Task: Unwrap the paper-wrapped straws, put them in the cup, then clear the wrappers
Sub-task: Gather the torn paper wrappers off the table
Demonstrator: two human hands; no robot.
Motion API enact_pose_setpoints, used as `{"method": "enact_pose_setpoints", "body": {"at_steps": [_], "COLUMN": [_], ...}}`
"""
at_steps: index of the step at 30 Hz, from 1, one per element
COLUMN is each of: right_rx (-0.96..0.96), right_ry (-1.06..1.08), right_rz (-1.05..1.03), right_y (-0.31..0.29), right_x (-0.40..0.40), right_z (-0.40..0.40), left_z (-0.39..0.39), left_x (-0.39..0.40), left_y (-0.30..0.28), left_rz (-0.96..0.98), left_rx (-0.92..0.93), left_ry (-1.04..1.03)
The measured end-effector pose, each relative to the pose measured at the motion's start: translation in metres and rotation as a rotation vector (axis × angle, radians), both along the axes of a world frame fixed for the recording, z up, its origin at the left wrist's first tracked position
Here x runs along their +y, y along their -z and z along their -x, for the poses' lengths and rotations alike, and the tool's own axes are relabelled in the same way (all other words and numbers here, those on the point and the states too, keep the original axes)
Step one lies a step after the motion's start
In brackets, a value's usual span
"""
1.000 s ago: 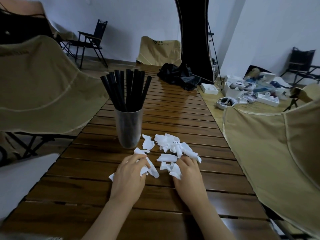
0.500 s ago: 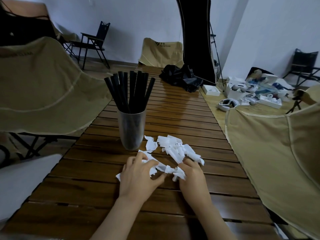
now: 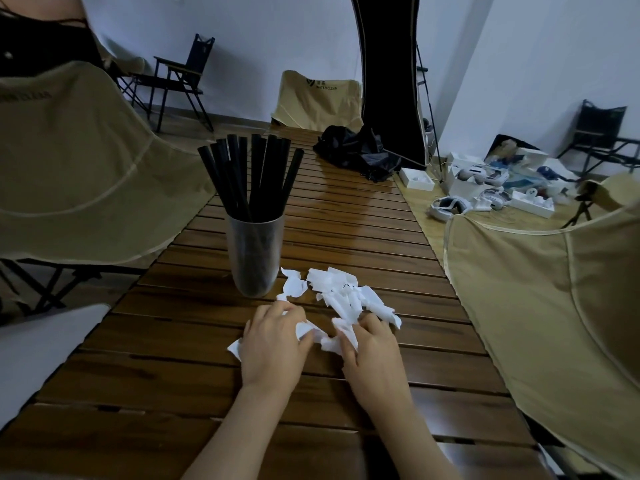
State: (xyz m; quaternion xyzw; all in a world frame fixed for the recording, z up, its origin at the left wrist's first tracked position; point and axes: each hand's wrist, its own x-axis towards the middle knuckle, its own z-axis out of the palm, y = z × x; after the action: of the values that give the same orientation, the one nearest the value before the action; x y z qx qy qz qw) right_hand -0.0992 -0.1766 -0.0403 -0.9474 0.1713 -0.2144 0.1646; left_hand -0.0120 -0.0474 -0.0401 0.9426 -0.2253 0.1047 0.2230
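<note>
Both hands are down on the slatted wooden table (image 3: 194,344), working the paper. Left hand (image 3: 273,344) has its fingers curled around a crumpled white wrapper (image 3: 306,332), a corner poking out by the wrist. Right hand (image 3: 372,351) pinches more scraps at the near edge of the wrapper pile (image 3: 346,296). Just beyond, touching nothing, the clear cup (image 3: 254,258) stands upright, packed with black straws (image 3: 252,174) fanning out above its rim.
</note>
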Motion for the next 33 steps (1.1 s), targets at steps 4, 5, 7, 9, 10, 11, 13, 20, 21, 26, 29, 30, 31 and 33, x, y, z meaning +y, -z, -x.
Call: {"method": "enact_pose_setpoints", "body": {"at_steps": [4,5,7,9,10,11,13,20,21,26,29,30,31,33], "right_rx": [0.019,0.007,0.019,0.047,0.057,0.051,0.048,0.019,0.029,0.037,-0.039,-0.075,-0.114,-0.2], "right_ry": [0.04,0.025,-0.011,-0.022,-0.007,0.007,0.019,0.028,0.027,0.05,0.065,0.076,0.095,0.142], "right_rz": [0.046,0.056,0.09,0.134,0.134,0.13,0.102,0.173,0.203,0.215,0.142,0.095,0.044,-0.065], "right_y": [-0.0028,-0.0032,-0.003,-0.0012,-0.0008,0.001,0.0,0.0011,0.0038,0.0026,0.0001,-0.0011,-0.0018,-0.0044], "right_x": [0.0015,0.0022,0.0026,0.0028,0.0028,0.0017,0.0005,0.0054,0.005,0.006,0.0062,0.0047,0.0026,-0.0031], "right_z": [-0.0006,-0.0005,-0.0001,-0.0002,-0.0006,-0.001,-0.0004,0.0026,0.002,0.0006,0.0011,0.0012,0.0012,0.0023], "left_z": [-0.0027,-0.0027,-0.0011,0.0005,0.0006,0.0006,0.0002,0.0024,0.0015,-0.0039,-0.0043,-0.0042,-0.0038,-0.0017], "left_x": [-0.002,-0.0022,-0.002,-0.0019,-0.0023,-0.0026,-0.0028,-0.0027,-0.0026,-0.0017,-0.0006,-0.0004,0.0001,0.0008], "left_y": [0.001,0.0007,-0.0009,-0.0018,-0.0016,-0.0013,-0.0017,-0.0044,-0.0038,-0.0027,-0.0028,-0.0029,-0.0038,-0.0078], "left_rz": [-0.001,0.004,0.02,0.017,-0.004,-0.035,-0.076,-0.02,-0.026,0.032,0.048,0.056,0.068,0.107], "left_rx": [0.029,0.037,0.039,0.028,0.018,0.008,0.003,-0.015,-0.008,0.012,0.027,0.036,0.049,0.079], "left_ry": [-0.026,-0.031,-0.035,-0.021,-0.01,-0.003,-0.007,-0.006,-0.004,-0.003,-0.018,-0.025,-0.028,-0.029]}}
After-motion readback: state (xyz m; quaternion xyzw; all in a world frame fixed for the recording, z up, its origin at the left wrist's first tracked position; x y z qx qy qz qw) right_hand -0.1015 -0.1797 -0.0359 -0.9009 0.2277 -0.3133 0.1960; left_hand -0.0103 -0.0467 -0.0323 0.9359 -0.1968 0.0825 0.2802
